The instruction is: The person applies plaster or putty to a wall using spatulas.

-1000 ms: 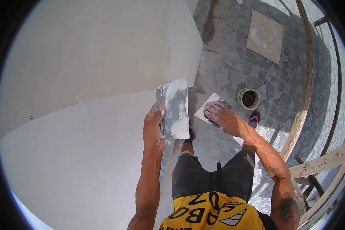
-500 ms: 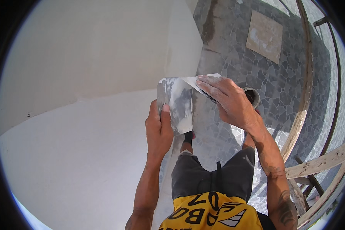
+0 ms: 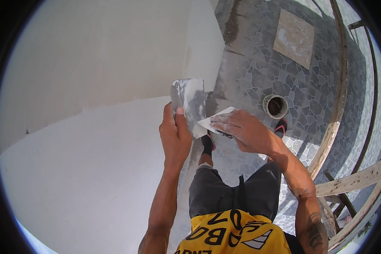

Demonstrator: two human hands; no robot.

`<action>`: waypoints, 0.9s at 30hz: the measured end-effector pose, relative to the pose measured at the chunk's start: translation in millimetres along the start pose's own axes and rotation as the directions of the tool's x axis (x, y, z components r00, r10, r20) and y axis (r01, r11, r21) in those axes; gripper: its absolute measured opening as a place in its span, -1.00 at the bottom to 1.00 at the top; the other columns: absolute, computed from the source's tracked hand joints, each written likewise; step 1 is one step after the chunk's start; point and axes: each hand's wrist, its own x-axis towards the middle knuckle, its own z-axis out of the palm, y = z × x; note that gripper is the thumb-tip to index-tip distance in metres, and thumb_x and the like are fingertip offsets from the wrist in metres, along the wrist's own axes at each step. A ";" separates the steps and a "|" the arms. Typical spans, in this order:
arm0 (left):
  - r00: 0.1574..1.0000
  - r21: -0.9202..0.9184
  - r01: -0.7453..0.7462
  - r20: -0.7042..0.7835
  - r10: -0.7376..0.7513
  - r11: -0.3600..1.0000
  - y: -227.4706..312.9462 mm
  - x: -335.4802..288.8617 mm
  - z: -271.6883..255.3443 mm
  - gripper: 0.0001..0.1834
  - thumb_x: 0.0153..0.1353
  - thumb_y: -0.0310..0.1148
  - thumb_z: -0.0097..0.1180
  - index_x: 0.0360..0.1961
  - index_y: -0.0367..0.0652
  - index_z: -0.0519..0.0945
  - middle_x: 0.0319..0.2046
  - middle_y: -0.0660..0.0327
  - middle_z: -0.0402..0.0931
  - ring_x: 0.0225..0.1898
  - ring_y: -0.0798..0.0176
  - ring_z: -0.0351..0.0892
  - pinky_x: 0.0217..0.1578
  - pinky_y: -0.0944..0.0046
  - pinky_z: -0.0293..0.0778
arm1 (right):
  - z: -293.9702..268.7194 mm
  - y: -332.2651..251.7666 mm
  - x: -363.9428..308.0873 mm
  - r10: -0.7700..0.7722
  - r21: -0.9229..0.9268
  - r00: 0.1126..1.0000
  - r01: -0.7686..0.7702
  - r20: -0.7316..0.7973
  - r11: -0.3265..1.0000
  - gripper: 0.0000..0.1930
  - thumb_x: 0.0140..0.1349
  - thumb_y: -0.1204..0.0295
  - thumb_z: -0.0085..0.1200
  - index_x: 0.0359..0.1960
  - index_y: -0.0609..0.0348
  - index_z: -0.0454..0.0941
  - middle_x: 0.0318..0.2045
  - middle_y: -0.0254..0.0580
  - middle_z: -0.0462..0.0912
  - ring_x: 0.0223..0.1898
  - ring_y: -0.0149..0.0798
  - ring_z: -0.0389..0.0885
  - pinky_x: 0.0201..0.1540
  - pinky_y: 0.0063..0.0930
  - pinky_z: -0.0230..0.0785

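My left hand (image 3: 175, 131) grips a flat grey plastering trowel (image 3: 193, 103) from beneath, thumb on its near edge. White putty is smeared over the trowel's upward face. Closed around a putty knife (image 3: 216, 120) is my right hand (image 3: 243, 130), its fingers dusted with white. The knife's pale blade reaches the trowel's lower right corner and seems to touch it. Most of the knife's handle is hidden under the fingers. To the left stands a wall (image 3: 93, 169) with a bright white lower part and a duller upper part.
A round bucket (image 3: 275, 106) stands on the stone-patterned floor by my right foot. Farther off lies a beige square tile (image 3: 294, 39) with whitish smears. Wooden poles (image 3: 337, 97) and a wooden beam (image 3: 353, 178) line the right side.
My right hand has drawn the putty knife down from the trowel's top edge to its lower corner. The trowel has shifted slightly up and left. The bucket now shows fully.
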 end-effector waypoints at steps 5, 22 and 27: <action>0.992 0.074 0.124 -0.037 -0.121 0.990 -21.5 -17.5 -7.7 -0.66 0.57 -0.29 -0.16 0.10 -0.35 0.50 -0.59 0.24 0.40 -0.53 0.41 0.30 -0.43 0.29 0.31 | -5.8 18.0 -8.1 0.201 0.298 0.972 -0.230 0.124 0.927 -0.48 0.19 0.67 0.02 0.24 0.24 0.55 0.19 -0.03 0.64 0.26 -0.02 0.55 0.28 -0.24 0.39; 0.864 0.096 0.503 -0.013 -0.504 0.859 -103.6 -110.1 -67.8 -0.68 0.55 -0.30 -0.20 -0.03 -0.35 0.52 -0.31 0.22 0.48 -0.26 0.36 0.37 -0.15 0.31 0.37 | 182.0 127.4 132.9 0.502 0.421 0.682 -0.301 -0.532 0.856 -0.37 0.25 0.75 -0.18 0.41 0.22 0.35 0.34 0.09 0.42 0.35 0.10 0.44 0.40 -0.23 0.31; 0.853 0.088 0.520 0.003 -0.522 0.850 -124.5 -112.8 -73.5 -0.71 0.57 -0.31 -0.15 -0.02 -0.33 0.53 -0.39 0.29 0.46 -0.35 0.45 0.32 -0.26 0.36 0.34 | 217.9 112.4 133.2 0.473 0.372 0.656 -0.301 -0.588 0.878 -0.24 0.11 0.82 -0.17 0.45 0.21 0.29 0.40 0.06 0.35 0.41 0.10 0.33 0.46 -0.19 0.25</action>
